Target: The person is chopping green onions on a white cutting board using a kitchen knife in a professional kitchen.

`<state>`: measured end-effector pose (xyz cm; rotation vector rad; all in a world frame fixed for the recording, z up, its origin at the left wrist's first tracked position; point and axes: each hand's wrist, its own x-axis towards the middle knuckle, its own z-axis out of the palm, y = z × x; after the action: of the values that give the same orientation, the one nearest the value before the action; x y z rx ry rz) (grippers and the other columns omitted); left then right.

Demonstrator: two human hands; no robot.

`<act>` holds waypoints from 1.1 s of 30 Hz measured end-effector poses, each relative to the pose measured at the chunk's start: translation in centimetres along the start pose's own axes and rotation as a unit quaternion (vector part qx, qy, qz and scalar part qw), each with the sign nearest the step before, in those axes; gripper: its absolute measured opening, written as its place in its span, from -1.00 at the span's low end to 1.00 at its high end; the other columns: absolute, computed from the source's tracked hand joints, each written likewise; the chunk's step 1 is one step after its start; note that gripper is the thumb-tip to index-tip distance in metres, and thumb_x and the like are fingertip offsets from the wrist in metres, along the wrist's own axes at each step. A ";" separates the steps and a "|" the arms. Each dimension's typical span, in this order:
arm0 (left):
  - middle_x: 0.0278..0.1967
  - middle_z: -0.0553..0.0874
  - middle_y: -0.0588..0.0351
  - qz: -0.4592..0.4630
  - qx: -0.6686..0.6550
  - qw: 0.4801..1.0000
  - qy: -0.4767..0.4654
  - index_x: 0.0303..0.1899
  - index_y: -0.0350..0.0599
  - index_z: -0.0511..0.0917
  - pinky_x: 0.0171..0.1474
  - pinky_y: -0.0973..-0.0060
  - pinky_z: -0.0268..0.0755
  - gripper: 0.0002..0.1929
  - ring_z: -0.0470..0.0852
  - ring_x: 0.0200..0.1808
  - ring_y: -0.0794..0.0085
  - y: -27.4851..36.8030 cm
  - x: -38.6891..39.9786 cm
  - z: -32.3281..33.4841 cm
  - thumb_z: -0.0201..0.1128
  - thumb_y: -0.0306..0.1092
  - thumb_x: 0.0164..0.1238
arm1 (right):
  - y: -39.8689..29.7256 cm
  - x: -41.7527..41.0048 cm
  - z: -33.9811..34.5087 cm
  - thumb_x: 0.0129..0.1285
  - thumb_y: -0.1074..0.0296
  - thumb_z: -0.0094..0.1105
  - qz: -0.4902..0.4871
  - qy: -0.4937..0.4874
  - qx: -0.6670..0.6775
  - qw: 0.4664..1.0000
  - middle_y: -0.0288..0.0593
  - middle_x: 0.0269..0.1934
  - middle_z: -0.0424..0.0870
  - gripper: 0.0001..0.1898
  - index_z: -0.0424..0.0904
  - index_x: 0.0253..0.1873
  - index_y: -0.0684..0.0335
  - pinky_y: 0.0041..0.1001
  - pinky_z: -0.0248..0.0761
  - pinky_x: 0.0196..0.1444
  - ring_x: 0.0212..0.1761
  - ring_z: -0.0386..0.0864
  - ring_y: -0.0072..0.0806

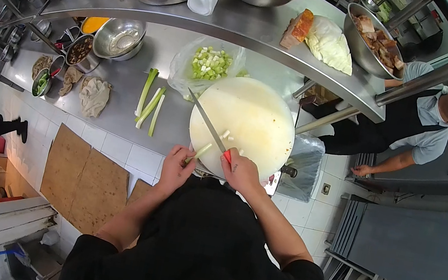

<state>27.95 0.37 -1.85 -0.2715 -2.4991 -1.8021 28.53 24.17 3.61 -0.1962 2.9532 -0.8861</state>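
Note:
My left hand (178, 167) holds a pale green stalk (203, 150) at the near left edge of a round cutting board (254, 118). A knife with a red handle (227, 156) is gripped in my right hand (241, 171); its long blade (207, 120) points away to the far left, over the board. A few short white pieces (226, 133) lie beside the blade. Left of the board, several green-and-white stalks (150, 107) rest on the steel counter (121, 108). Behind the board, a clear plastic bag (181, 63) holds chopped green and white pieces (210, 63).
A steel shelf (243, 31) crosses above the counter, bearing pots, bowls, a cabbage piece (330, 44) and a meat block (298, 29). Crumpled cloths (94, 97) and steel bowls (119, 39) sit left. A lined bin (302, 167) and another person (407, 118) are right.

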 end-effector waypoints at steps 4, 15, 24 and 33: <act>-0.12 0.65 0.06 0.000 0.003 1.000 -0.005 -0.05 -0.25 0.72 -0.31 0.50 0.58 -0.87 0.68 -0.29 0.47 -0.7 0.9 1.0 0.45 -0.55 0.46 | -2.8 -0.2 -1.9 0.62 0.15 0.20 -0.027 0.039 0.046 0.998 0.12 -0.44 0.76 -0.73 0.52 -0.04 0.27 0.05 0.63 -0.26 -0.38 0.78 0.14; -0.13 0.68 0.03 0.027 0.085 0.996 -0.014 -0.01 -0.23 0.74 -0.27 0.45 0.60 -0.82 0.70 -0.35 0.37 0.4 0.9 0.6 0.49 -0.48 0.43 | -3.3 0.2 -2.2 0.63 0.15 0.19 -0.033 -0.003 0.002 0.999 0.11 -0.44 0.76 -0.71 0.52 -0.06 0.30 0.03 0.63 -0.30 -0.39 0.79 0.13; -0.15 0.70 -0.01 0.028 0.075 0.997 -0.009 -0.10 -0.25 0.67 -0.25 0.37 0.66 -0.83 0.71 -0.35 0.29 1.1 1.1 1.1 0.51 -0.46 0.41 | -0.4 0.5 0.5 0.63 0.13 0.19 -0.003 -0.055 -0.025 0.998 0.11 -0.43 0.77 -0.71 0.54 -0.03 0.29 0.03 0.63 -0.27 -0.36 0.79 0.12; -0.14 0.72 -0.01 0.030 0.056 0.998 -0.005 -0.11 -0.24 0.67 -0.19 0.37 0.71 -0.85 0.82 -0.26 0.24 0.7 2.0 1.8 0.51 -0.49 0.42 | -3.0 0.5 0.0 0.63 0.14 0.21 -0.041 -0.019 -0.006 0.999 0.10 -0.42 0.78 -0.69 0.51 -0.06 0.32 0.03 0.63 -0.28 -0.37 0.79 0.11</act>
<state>26.21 2.53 -1.53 -0.3486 -2.5583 -1.6361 28.36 21.65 5.22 -0.3346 2.9347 -0.8644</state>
